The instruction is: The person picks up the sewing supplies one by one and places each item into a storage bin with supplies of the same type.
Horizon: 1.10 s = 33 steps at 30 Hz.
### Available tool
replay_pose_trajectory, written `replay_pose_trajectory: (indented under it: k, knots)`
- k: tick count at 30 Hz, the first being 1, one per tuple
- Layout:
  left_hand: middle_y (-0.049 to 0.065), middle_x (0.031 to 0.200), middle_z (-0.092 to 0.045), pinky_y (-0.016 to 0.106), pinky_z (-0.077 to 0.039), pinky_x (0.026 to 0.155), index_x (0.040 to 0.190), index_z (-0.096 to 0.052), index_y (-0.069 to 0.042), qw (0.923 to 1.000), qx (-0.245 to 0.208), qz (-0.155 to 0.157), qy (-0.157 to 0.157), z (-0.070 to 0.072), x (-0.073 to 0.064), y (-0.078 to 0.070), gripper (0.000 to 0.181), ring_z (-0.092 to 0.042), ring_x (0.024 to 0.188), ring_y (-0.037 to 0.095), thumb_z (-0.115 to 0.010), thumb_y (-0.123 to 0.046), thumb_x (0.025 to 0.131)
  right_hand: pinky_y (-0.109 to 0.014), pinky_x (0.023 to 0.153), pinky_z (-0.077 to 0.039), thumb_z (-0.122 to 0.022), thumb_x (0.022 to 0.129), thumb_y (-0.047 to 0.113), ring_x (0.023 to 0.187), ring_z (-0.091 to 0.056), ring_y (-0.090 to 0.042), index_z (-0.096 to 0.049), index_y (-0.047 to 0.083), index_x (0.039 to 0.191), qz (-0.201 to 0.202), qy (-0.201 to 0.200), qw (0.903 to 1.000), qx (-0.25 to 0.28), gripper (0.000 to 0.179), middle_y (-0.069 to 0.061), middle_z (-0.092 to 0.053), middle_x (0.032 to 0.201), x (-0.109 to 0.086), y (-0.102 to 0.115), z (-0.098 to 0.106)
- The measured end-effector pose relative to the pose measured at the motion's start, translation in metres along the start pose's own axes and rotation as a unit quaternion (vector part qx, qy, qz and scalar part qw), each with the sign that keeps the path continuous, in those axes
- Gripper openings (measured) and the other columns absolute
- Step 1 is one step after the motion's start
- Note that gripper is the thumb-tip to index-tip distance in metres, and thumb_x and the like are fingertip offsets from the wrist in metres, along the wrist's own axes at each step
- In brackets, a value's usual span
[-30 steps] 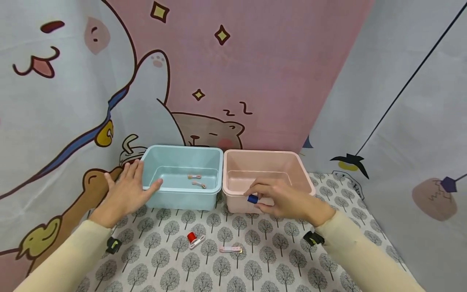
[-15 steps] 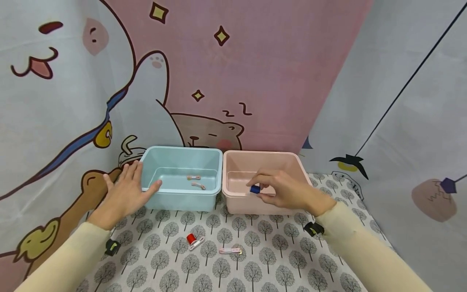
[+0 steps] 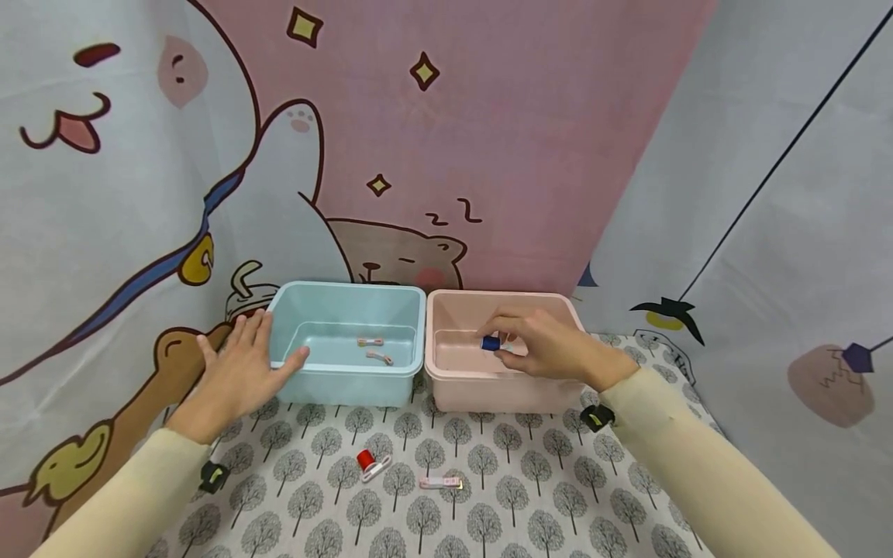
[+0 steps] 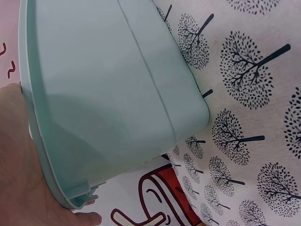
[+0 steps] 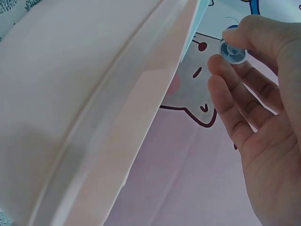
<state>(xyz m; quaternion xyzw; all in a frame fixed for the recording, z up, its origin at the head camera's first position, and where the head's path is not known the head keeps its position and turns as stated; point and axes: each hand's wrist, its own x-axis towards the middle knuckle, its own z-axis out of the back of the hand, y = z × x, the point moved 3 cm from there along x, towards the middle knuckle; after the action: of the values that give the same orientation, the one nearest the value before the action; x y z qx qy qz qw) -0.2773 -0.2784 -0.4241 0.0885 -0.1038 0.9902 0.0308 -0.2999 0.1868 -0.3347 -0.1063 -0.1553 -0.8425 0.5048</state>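
Observation:
My right hand (image 3: 551, 345) pinches a dark blue thread spool (image 3: 491, 343) between thumb and fingers, over the front part of the pink bin (image 3: 481, 391). In the right wrist view the spool (image 5: 233, 52) shows its pale round end and a loose thread. My left hand (image 3: 240, 376) rests at the front left corner of the light blue bin (image 3: 349, 385), fingers spread. The left wrist view has that hand (image 4: 21, 165) against the bin's rim. Inside the blue bin lie two small pinkish pieces, one straight (image 3: 370, 342) and one curved (image 3: 380, 357).
On the tree-print cloth (image 3: 307, 508), in front of the bins, lie a red thread spool (image 3: 366, 459), a white elongated piece (image 3: 377, 468) touching it, and a slim pink-and-white item (image 3: 441, 483) with a gold-coloured end. A cartoon curtain (image 3: 530, 155) stands behind.
My right hand has moved forward with the blue spool, from the pink bin's front edge to over its inside. My left hand has stayed in place.

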Motion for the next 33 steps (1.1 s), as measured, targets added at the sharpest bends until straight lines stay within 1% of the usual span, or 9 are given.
replay_pose_trajectory:
  k: [3, 6, 14, 19, 25, 30, 33]
  knots:
    - [0.031, 0.176, -0.012, 0.094, 0.01, 0.11, 0.17, -0.011, 0.003, 1.0, 0.0, 0.0, -0.001, 0.0, -0.001, 0.0, 0.112, -0.012, 0.161, 0.059, -0.037, -0.082, 0.101, -0.033, 0.084, -0.065, -0.081, 0.089, 0.006, 0.095, -0.074, -0.01, -0.077, 0.017, 0.126, 0.002, -0.003, 0.9999, -0.01, 0.039, 0.004, -0.075, 0.114, 0.003, -0.004, 0.001]
    - [0.031, 0.176, -0.012, 0.094, 0.01, 0.11, 0.17, -0.011, 0.003, 1.0, 0.001, 0.0, -0.003, 0.0, 0.0, 0.0, 0.111, -0.013, 0.161, 0.06, -0.038, -0.08, 0.101, -0.034, 0.083, -0.065, -0.081, 0.089, 0.006, 0.095, -0.074, -0.01, -0.076, 0.019, 0.127, -0.005, 0.001, 0.9999, -0.014, 0.041, 0.005, -0.075, 0.112, 0.006, -0.009, 0.002]
    - [0.031, 0.176, -0.011, 0.094, 0.01, 0.11, 0.17, -0.01, 0.003, 1.0, 0.004, 0.001, -0.001, 0.001, 0.0, -0.001, 0.112, -0.012, 0.161, 0.06, -0.035, -0.082, 0.101, -0.031, 0.086, -0.065, -0.08, 0.09, 0.006, 0.101, -0.075, -0.011, -0.076, 0.02, 0.131, -0.041, 0.026, 0.9987, -0.017, 0.043, 0.004, -0.074, 0.12, 0.012, -0.021, 0.005]
    - [0.031, 0.176, -0.011, 0.094, 0.01, 0.11, 0.17, -0.01, 0.003, 1.0, 0.004, 0.001, 0.001, 0.0, 0.0, -0.001, 0.112, -0.012, 0.161, 0.059, -0.035, -0.082, 0.101, -0.03, 0.09, -0.065, -0.077, 0.092, 0.005, 0.106, -0.076, -0.012, -0.075, 0.02, 0.132, -0.052, 0.038, 0.9978, -0.015, 0.043, 0.005, -0.073, 0.12, 0.015, -0.028, 0.007]
    - [0.031, 0.176, -0.011, 0.094, 0.01, 0.11, 0.17, -0.011, 0.003, 1.0, 0.004, 0.002, 0.0, 0.0, 0.0, -0.001, 0.113, -0.012, 0.161, 0.059, -0.033, -0.083, 0.101, -0.033, 0.091, -0.065, -0.075, 0.092, 0.003, 0.105, -0.075, -0.014, -0.075, 0.019, 0.133, -0.049, 0.043, 0.9979, 0.0, 0.043, 0.002, -0.073, 0.119, 0.021, -0.035, 0.008]
    - [0.031, 0.176, -0.01, 0.094, 0.011, 0.11, 0.17, -0.01, 0.003, 1.0, 0.002, 0.002, 0.001, 0.0, -0.001, -0.001, 0.113, -0.011, 0.161, 0.059, -0.034, -0.083, 0.101, -0.037, 0.091, -0.066, -0.074, 0.091, 0.002, 0.104, -0.075, -0.015, -0.075, 0.016, 0.133, -0.042, 0.036, 0.9984, 0.008, 0.044, 0.0, -0.074, 0.118, 0.026, -0.04, 0.008]
    - [0.031, 0.176, -0.009, 0.093, 0.012, 0.11, 0.17, -0.009, 0.003, 1.0, 0.001, 0.002, 0.002, 0.0, 0.0, 0.0, 0.113, -0.011, 0.161, 0.059, -0.034, -0.083, 0.101, -0.036, 0.09, -0.066, -0.074, 0.09, 0.0, 0.104, -0.075, -0.017, -0.076, 0.015, 0.132, -0.042, 0.032, 0.9986, 0.01, 0.044, -0.002, -0.074, 0.119, 0.028, -0.044, 0.008]
